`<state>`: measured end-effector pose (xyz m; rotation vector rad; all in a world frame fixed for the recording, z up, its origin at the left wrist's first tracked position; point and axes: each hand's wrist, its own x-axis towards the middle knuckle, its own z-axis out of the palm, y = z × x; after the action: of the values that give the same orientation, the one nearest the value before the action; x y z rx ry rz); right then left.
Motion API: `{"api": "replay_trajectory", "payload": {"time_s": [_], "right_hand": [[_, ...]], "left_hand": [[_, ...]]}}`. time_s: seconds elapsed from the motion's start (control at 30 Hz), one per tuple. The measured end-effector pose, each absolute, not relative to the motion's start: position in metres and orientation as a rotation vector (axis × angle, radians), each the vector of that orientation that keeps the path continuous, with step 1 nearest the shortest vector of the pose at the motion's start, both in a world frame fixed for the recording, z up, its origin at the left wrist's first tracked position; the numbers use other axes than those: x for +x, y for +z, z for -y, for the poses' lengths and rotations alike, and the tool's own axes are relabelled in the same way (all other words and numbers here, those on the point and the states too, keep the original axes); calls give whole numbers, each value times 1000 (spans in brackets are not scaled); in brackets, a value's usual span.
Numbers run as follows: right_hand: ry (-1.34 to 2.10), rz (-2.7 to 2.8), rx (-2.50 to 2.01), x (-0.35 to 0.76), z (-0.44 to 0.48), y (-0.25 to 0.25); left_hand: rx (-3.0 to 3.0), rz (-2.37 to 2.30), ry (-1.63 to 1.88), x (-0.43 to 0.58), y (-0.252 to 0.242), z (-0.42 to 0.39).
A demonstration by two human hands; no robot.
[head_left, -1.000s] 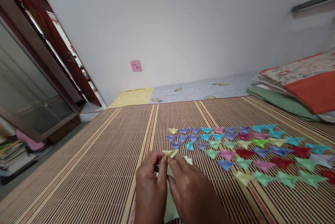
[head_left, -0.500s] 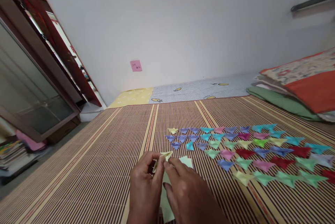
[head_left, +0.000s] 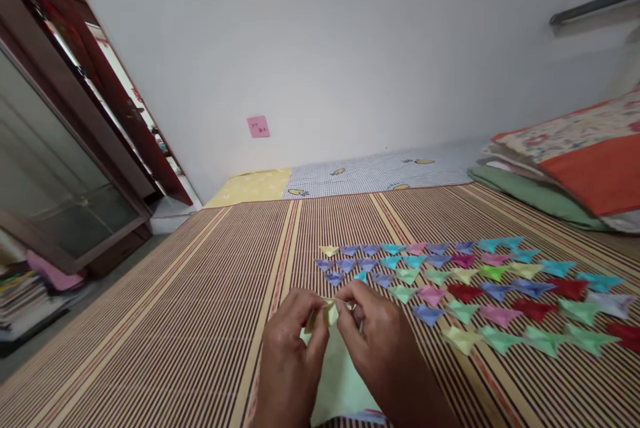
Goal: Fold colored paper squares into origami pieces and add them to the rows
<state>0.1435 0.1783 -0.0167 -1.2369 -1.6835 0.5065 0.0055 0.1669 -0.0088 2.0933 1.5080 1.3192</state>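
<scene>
Between my two hands is a small folded piece of pale yellow paper. My left hand pinches its left side with thumb and forefinger. On its right side, my right hand pinches it the same way, so fingertips hide part of the folds. Beneath my hands lie pale green paper sheets on the striped mat, with some coloured edges showing at the bottom. To the right, several folded paper shapes in rows include a red one, a pale yellow one and a blue one.
The striped mat reaches back to a checked cloth along the wall. Folded bedding is stacked at the right. A pink note sticks to the wall. A glass-panelled cabinet door stands at the left, near stacked books.
My right hand has moved from lying over the paper to pinching its right side. The folded yellow paper has shifted slightly right and down, and more of the green sheets shows below.
</scene>
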Motion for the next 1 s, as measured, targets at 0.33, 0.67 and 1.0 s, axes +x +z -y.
{"api": "replay_trajectory", "payload": {"time_s": [0.33, 0.67, 1.0], "right_hand": [[749, 1600, -1182, 159, -179, -12], [810, 1664, -1141, 163, -182, -12], [811, 1679, -1177, 164, -185, -16]], "left_hand": [[2167, -1412, 1260, 14, -13, -167], [2046, -1435, 1205, 12, -13, -172], [1965, -1419, 1237, 14, -16, -172]]}}
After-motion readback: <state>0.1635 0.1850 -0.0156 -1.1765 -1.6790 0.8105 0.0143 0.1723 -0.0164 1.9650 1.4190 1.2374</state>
